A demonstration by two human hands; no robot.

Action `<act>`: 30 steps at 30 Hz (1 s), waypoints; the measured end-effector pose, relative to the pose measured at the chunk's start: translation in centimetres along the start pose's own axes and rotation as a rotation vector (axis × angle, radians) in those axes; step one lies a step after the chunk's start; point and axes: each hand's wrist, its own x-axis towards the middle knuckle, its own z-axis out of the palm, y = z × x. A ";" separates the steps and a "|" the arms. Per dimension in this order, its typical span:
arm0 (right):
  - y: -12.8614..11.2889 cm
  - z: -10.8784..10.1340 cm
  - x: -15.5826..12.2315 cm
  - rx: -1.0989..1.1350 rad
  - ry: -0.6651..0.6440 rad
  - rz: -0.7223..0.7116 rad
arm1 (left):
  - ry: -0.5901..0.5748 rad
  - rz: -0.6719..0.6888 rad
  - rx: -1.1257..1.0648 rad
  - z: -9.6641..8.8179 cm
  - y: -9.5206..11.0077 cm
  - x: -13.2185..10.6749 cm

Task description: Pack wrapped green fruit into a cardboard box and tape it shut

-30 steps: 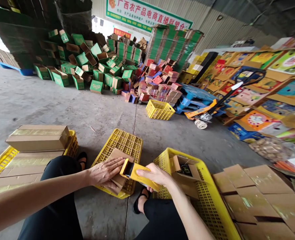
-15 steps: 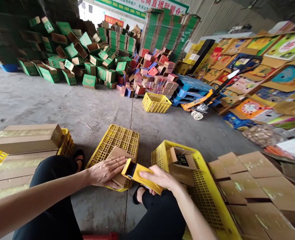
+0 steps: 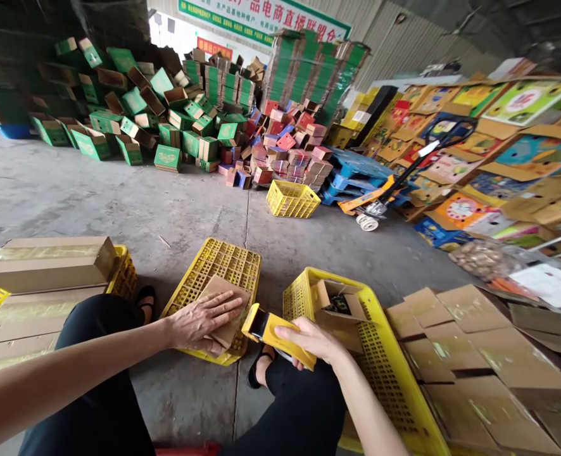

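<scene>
Concrete floor (image 3: 199, 202): right hand (image 3: 309, 341) gripping dispenser (image 3: 271, 340); on crate (image 3: 227, 258), near edge, left hand (image 3: 202, 320) flat on carton (image 3: 230, 329). Seems light; grip sides.

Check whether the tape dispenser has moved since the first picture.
Yes. Judged against the yellow crate under the small carton, the tape dispenser in the right hand has shifted rightward.

Pallet jack (image 3: 378, 192) beside blue pallets (image 3: 354, 166).
</scene>
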 end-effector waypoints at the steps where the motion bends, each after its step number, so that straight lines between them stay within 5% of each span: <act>1: 0.0 0.0 0.1 0.004 0.003 0.006 | -0.018 0.009 -0.005 0.0 0.1 0.3; 10: 2.3 0.3 1.8 0.076 0.000 -0.029 | -0.060 0.058 -0.052 0.1 -0.6 1.4; 18: 4.1 -1.0 0.2 0.125 0.009 0.002 | -0.058 0.054 -0.082 -0.3 -1.1 1.6; 24: 5.3 -0.2 1.9 0.106 0.027 0.042 | 0.014 0.051 -0.109 -0.8 -0.9 1.1; 27: 5.5 1.5 4.1 0.126 0.004 0.072 | 0.079 -0.036 -0.123 -0.7 -0.3 0.6; 30: 5.5 2.8 5.5 0.157 0.025 0.062 | 0.291 -0.341 -0.155 -0.1 -0.2 0.5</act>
